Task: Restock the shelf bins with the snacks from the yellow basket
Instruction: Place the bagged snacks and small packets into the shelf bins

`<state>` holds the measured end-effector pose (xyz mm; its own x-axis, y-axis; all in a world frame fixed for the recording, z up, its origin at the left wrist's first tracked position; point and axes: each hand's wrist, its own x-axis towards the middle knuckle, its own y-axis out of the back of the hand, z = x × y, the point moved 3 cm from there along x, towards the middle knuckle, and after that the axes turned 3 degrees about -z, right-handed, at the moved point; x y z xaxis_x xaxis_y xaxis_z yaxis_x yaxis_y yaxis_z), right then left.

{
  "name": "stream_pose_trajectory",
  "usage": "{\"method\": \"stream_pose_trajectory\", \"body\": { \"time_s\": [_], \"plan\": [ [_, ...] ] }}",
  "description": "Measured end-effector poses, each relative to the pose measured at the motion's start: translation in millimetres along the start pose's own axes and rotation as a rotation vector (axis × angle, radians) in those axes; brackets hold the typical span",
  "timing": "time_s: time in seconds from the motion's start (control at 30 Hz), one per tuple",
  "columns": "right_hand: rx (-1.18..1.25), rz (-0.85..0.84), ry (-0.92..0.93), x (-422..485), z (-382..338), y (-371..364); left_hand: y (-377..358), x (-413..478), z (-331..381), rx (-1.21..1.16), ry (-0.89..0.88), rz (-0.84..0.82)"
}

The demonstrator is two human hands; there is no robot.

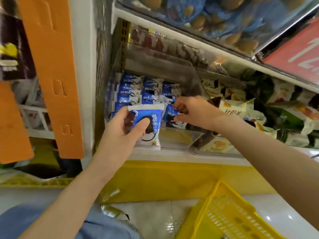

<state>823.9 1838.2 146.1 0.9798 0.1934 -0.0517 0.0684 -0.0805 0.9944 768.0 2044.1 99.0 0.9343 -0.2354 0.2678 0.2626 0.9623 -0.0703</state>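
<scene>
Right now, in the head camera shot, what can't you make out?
- Head view: yellow basket is cut off by the bottom edge; contents unseen.
- Head view: the bin packet pinched by the right hand is mostly covered by its fingers.
- Head view: print on the held packet sits partly under the thumb of the left hand.
- Head view: top shelf goods are blurred.

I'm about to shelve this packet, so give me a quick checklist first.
1. Left hand grips packet: ok.
2. Packet matches stocked packets in bin: ok, same blue print.
3. Right hand clear of bin: not ok, it pinches a second packet there.
4. Free slot in bin: cannot tell, hands hide it.
5. More stock in basket: cannot tell, only part shows.
</scene>
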Motion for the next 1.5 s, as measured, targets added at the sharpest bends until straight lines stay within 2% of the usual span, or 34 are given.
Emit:
{"method": "stream_pose_trajectory", "body": {
  "time_s": [0.1, 0.2, 0.43, 0.53, 0.6, 0.7, 0.8, 0.87, 1.0, 1.13, 1.23, 1.4, 1.5],
  "plan": [
    [-0.208, -0.146, 0.041, 10, 4, -10, 15, 6, 5, -0.002, -0.030, 0.088],
    [-0.350, -0.217, 0.020, 18, 7, -16, 22, 10, 7, -0.015, -0.051, 0.146],
    [-0.441, -0.126, 0.036, 23, 1, -15, 22, 10, 9, -0.091, -0.033, 0.153],
    [-0.340, -0.115, -0.023, 17, 0, -16, 18, 8, 7, -0.102, -0.027, 0.151],
    [-0.192, -0.027, -0.063, 10, -5, -10, 15, 7, 7, -0.097, -0.031, 0.153],
    [0.303, 0.188, -0.074, -7, -24, 5, 13, 6, 4, -0.139, 0.006, 0.152],
    [0.729, 0.119, 0.013, -31, -51, 7, 9, 6, 1, -0.169, 0.042, 0.165],
    [0.838, 0.012, 0.056, -44, -66, 1, 4, 5, 2, -0.183, 0.034, 0.148],
    [0.872, 0.014, 0.104, -57, -77, -3, -4, -1, 2, -0.197, 0.044, 0.095],
    [0.607, 0.031, 0.120, -64, -74, 5, -2, -3, 1, -0.183, 0.036, 0.040],
    [0.529, 0.043, 0.180, -70, -74, 13, 1, -2, 5, -0.158, -0.018, 0.041],
    [0.472, 0.055, 0.228, -73, -72, 25, 4, -1, 16, 0.016, -0.185, 0.060],
    [0.577, 0.170, 0.099, -66, -52, 37, 7, 0, 13, 0.339, -0.267, 0.063]
  ]
}}
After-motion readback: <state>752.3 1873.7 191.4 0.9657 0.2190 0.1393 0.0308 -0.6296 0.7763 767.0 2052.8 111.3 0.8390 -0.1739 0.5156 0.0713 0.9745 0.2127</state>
